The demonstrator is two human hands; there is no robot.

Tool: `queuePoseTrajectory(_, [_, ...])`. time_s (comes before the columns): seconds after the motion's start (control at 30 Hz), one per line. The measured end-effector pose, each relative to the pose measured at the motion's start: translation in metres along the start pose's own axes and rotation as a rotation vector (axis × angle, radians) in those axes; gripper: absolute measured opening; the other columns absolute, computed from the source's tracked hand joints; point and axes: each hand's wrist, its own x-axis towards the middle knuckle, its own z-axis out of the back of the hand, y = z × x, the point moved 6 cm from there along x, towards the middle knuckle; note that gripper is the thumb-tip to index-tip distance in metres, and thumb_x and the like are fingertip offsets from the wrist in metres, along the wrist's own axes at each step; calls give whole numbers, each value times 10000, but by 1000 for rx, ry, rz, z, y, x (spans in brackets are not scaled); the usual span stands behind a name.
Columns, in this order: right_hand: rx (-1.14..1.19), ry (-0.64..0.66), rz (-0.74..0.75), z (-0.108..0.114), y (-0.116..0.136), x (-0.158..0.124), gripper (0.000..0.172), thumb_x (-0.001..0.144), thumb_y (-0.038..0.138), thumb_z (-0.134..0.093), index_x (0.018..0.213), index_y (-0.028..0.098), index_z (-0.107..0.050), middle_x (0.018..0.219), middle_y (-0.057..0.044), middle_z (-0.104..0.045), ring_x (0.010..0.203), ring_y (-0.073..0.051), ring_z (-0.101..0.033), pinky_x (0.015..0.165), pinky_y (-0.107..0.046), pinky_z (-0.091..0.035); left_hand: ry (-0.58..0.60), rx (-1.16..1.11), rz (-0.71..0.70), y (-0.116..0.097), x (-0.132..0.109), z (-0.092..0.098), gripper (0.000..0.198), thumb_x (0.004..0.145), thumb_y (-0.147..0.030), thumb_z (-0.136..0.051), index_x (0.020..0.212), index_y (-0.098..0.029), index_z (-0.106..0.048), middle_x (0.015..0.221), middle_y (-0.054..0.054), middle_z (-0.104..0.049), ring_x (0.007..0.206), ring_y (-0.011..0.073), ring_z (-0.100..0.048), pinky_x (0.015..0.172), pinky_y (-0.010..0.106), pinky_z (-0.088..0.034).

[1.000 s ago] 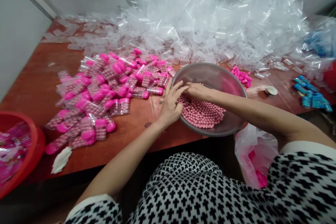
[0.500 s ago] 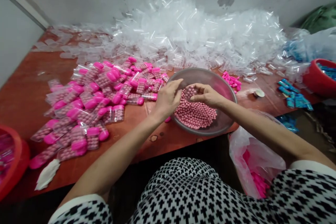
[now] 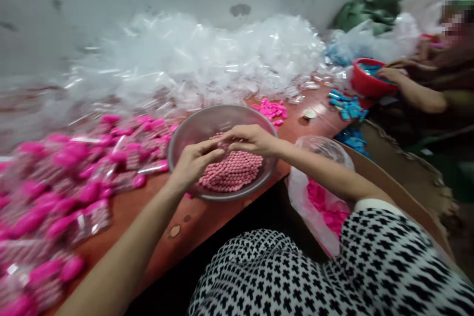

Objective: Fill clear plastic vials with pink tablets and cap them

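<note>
A grey metal bowl (image 3: 185, 131) stands on the table with a heap of pink beads (image 3: 237, 170) in it. Above the beads my two hands meet at a small clear plastic case (image 3: 223, 145) that seems filled with pink beads. My right hand (image 3: 252, 139) is closed on this case with thumb and fingers. The fingertips of my left hand (image 3: 196, 160) are pinched at the case's left side; blur and the fingers hide most of it.
Bead-filled cases with bright pink caps (image 3: 89, 190) lie piled at left. Empty clear cases (image 3: 207, 54) heap along the wall. Loose pink caps (image 3: 272, 108) lie behind the bowl, more in a plastic bag (image 3: 301, 197). At right a person's hand (image 3: 394, 75) reaches into a red basin (image 3: 365, 81).
The view has turned right, bringing another person into sight. My left hand has moved from beside the bowl's rim to the case in my right hand.
</note>
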Motion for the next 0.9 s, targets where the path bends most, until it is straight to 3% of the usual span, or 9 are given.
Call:
queuePoseTrajectory(0.17, [-129,146,-8,-3,-1,0,199,928,209,-587,1126,204,-573,1090,-30,-692,970,-129,-639,880,-237,-452,-10,96,51,-2,3,2,405,519,-485,-850,870,-290,-801,906,9,-790,928,320,-730,940,494,-563])
queuePoseTrajectory(0.3, [-174,232,-31,-11,-8,-3,51,937,218,-576,984,200,-569,944,-2,-679,851,-119,-612,782,-217,-440,-12,177,72,-6,2,-2,335,485,-551,-837,773,-387,-787,892,-71,-784,920,338,-735,951,547,-542])
queuePoseTrajectory(0.47, [-169,48,-134,-9,-19,-12,90,937,266,-598,971,183,-594,872,3,-665,787,-116,-600,738,-220,-436,-48,208,123,-7,4,-1,293,474,-566,-828,728,-432,-773,828,-107,-778,873,330,-745,925,535,-557])
queuePoseTrajectory(0.6, [-138,-81,-158,2,-20,-30,299,889,367,-660,1133,199,-616,1013,-14,-701,854,-126,-639,803,-226,-469,-68,89,238,3,5,3,327,461,-556,-848,762,-459,-766,845,-140,-774,900,308,-742,944,501,-552])
queuePoseTrajectory(0.67, [-112,-187,-152,23,-28,-45,361,884,388,-657,1201,221,-607,1077,-16,-708,891,-135,-656,836,-240,-489,-101,15,298,7,4,5,415,397,-543,-878,778,-411,-775,883,-119,-781,924,293,-737,940,449,-561])
queuePoseTrajectory(0.73, [-153,-444,-243,64,-51,-69,330,904,366,-622,1200,222,-617,1092,-28,-710,952,-157,-663,880,-273,-501,-169,-54,365,9,2,7,556,278,-485,-922,789,-317,-785,901,-56,-791,883,257,-741,877,347,-592])
queuePoseTrajectory(0.8, [-318,-747,-471,116,-84,-106,352,878,333,-641,1211,220,-616,1189,-56,-678,1111,-203,-626,984,-335,-473,-217,-128,433,9,0,6,666,188,-419,-945,809,-239,-783,895,0,-794,800,201,-739,768,222,-602])
queuePoseTrajectory(0.87, [-504,-840,-814,157,-124,-142,574,772,283,-742,1308,209,-549,1378,-99,-564,1299,-251,-513,1095,-389,-401,-234,-189,480,9,-1,4,717,161,-391,-954,831,-212,-775,883,16,-793,735,159,-726,678,145,-586])
queuePoseTrajectory(0.9, [-525,-858,-902,173,-142,-156,700,719,231,-775,1359,167,-500,1444,-156,-493,1371,-298,-437,1137,-447,-347,-240,-203,499,10,-1,3,728,153,-386,-955,835,-210,-771,877,15,-793,720,150,-721,655,129,-580])
